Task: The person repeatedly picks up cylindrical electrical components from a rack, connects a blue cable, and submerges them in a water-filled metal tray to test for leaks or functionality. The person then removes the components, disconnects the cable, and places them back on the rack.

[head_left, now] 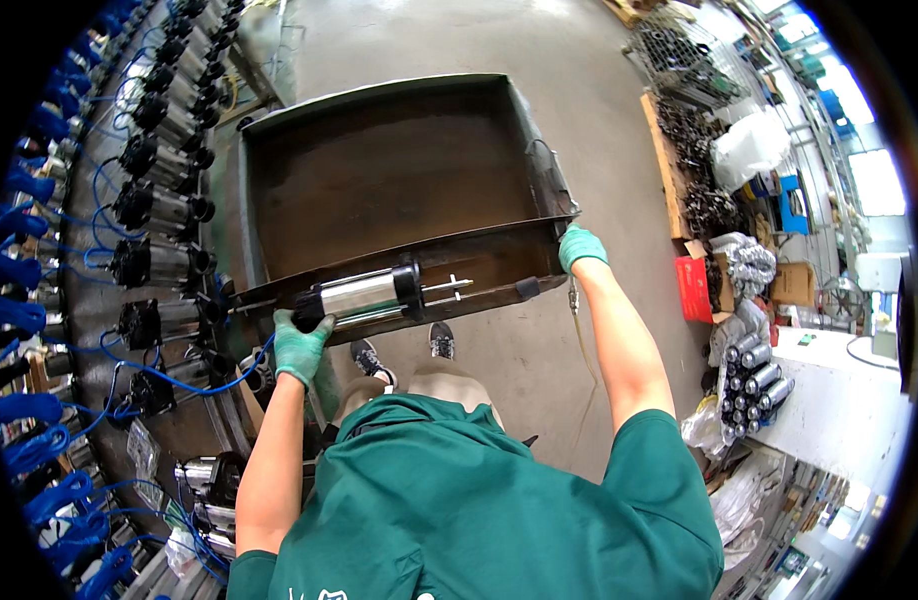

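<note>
My left hand (301, 346), in a green glove, grips the black end of a silver pneumatic cylinder (364, 293) with a thin rod sticking out to the right. The cylinder lies along the near rim of a large rusty metal tray (399, 170). My right hand (581, 246), also in a green glove, clutches the tray's near right corner. The tray's floor is bare. Below it my two shoes show on the concrete floor.
On the left a curved bench (149, 230) carries a row of similar cylinders linked by blue hoses. More silver cylinders (751, 372) are stacked on the right beside a red box (693, 288). Wire baskets and a pallet with metal parts stand at the far right.
</note>
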### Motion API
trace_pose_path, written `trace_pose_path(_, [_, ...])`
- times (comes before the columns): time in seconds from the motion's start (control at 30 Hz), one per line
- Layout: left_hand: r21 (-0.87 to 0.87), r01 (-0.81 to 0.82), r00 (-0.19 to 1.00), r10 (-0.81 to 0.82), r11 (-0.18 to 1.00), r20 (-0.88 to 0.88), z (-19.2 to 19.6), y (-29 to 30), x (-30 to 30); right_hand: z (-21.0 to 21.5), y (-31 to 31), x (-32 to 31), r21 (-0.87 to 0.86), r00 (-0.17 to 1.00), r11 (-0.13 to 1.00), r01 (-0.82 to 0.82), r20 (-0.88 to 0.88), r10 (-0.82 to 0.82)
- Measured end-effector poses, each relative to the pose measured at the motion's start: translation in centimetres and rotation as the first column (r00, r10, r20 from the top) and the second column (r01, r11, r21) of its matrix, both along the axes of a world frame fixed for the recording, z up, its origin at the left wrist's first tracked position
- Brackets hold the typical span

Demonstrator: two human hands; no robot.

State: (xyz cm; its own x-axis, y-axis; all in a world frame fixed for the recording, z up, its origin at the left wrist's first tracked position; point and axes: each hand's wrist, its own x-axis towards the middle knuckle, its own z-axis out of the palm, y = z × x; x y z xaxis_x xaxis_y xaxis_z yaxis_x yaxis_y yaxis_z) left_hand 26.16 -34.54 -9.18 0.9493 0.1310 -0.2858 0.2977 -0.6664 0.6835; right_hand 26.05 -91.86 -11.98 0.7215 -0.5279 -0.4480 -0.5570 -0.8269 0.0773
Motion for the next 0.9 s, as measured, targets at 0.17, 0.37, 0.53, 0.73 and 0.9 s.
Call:
trace_pose_path(0.17, [-0.049,0.031,0.998,-0.033,0.998,-0.047,0.9,0.1,0.3,2.2,0.9,2.2,0.014,0.999,1.000,-0.004,0.047,0.003])
trace_pose_path(0.37, [0.092,0.134,0.988,-0.140,0.987,0.066,-0.9,3.4,-0.8,5.0,7.0,0.7,0.080,0.927,0.993,0.086,0.360,-0.109])
trace_pose_path(0.53, [0.403,0.066,0.948,-0.183,0.913,0.259,-1.3,11.4,2.0,7.6,21.5,-0.1,0.444,0.708,0.824,-0.351,0.702,-0.078])
trace_pose_path(0.73, [0.670,0.425,0.863,-0.495,0.608,-0.099,0.5,16.0,7.6,8.9,33.9,2.7,0.232,0.594,0.843,-0.485,0.795,0.122])
trace_pose_path(0.9, [0.601,0.538,0.820,-0.533,0.591,-0.210,-0.2,16.7,9.4,8.0,33.2,2.2,0.246,0.644,0.867,-0.433,0.758,0.107])
